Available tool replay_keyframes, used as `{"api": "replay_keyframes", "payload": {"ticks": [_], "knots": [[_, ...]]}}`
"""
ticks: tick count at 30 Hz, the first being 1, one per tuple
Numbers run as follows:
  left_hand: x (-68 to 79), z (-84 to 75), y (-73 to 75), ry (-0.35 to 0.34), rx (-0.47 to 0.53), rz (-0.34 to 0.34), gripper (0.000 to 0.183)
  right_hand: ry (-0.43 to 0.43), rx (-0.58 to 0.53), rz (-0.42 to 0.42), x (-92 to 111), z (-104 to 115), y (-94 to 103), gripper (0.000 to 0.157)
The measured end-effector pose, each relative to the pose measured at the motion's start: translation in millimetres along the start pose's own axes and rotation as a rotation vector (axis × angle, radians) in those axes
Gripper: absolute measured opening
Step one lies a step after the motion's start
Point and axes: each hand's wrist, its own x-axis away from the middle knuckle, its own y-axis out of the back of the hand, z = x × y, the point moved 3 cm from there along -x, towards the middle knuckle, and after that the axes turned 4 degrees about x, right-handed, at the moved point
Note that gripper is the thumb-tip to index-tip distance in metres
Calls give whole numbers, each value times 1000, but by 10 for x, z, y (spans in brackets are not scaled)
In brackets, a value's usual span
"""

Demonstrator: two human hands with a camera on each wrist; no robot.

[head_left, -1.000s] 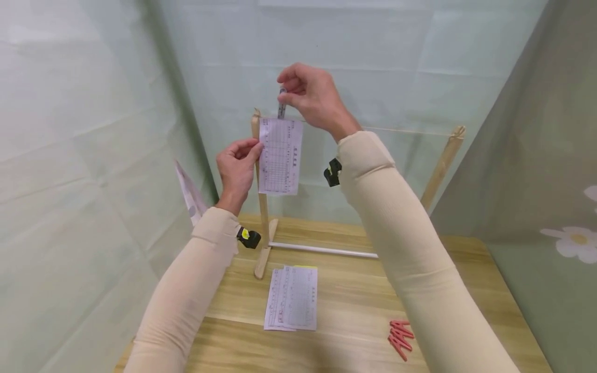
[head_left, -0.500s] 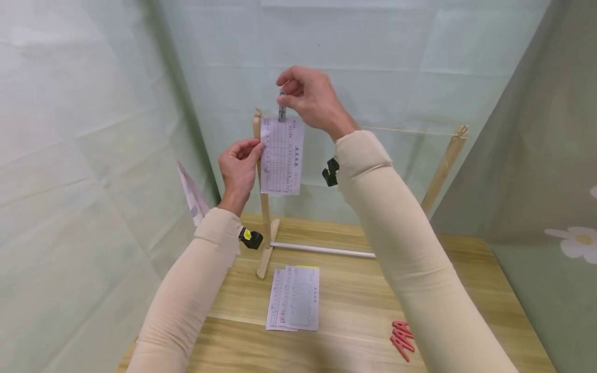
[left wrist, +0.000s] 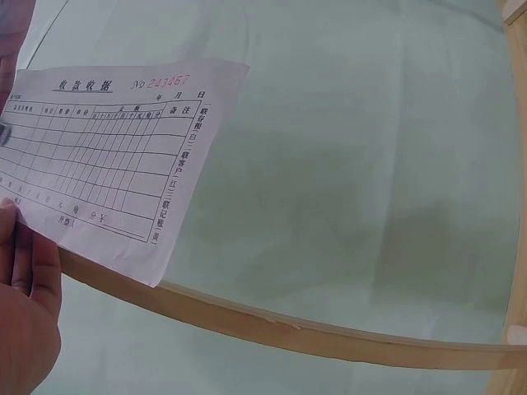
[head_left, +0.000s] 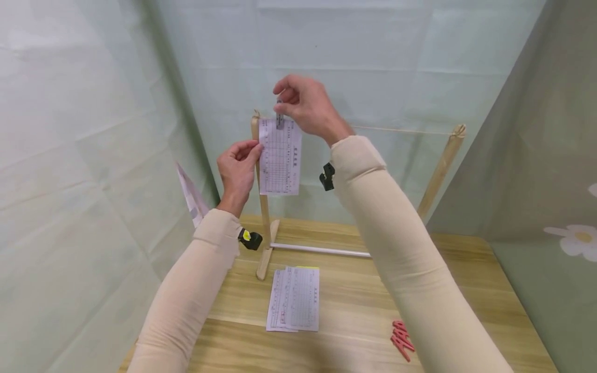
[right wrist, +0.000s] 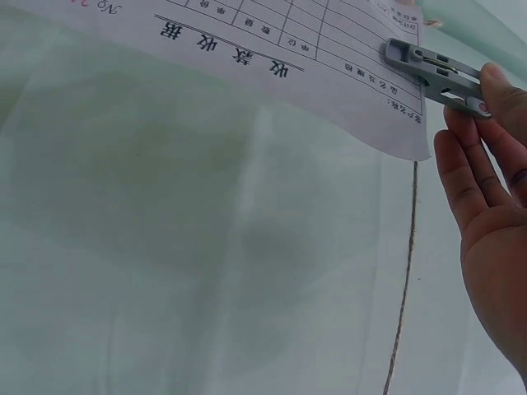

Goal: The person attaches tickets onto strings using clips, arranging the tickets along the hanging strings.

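left hand (head_left: 238, 173): pinching the slip's left edge, beside the left post (head_left: 264, 217).
slip (head_left: 280, 160): hanging upright between the hands, at the string; headed 收款收据, no 243467 in red.
grey peg (right wrist: 445, 78): overlapping the slip's upper edge.
stacked slips (head_left: 303, 300): on the desk (head_left: 350, 311), below the hands, printed, text too small to read.
right hand (head_left: 308, 106): thumb and fingers clamped on the grey peg.
string (head_left: 396, 129): open stretch from right hand to right post (head_left: 440, 171).
red pegs (head_left: 402, 341): below right hand, partly behind the sleeve (head_left: 415, 259).
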Motion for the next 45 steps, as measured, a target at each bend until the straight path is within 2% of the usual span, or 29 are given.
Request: {"api": "replay_keyframes", "payload": {"ticks": [11,20,28,35,45], "knots": [[-10,18,9,-10,-25,-13,16,8,10,4,-8,-31,-33,31],[1,21,-9,-53,-12,-24,13,-38,12,52,-7,-32,-30,48],[32,19,-5,-91,-59,-28,17,-68,5,72,-18,-18,-31,62],[47,38,12,-82,-57,-47,14,-77,3,72,-19,-24,-35,64],[69,60,7,-108,-53,-27,19,-88,14,73,0,-41,-19,65]]}}
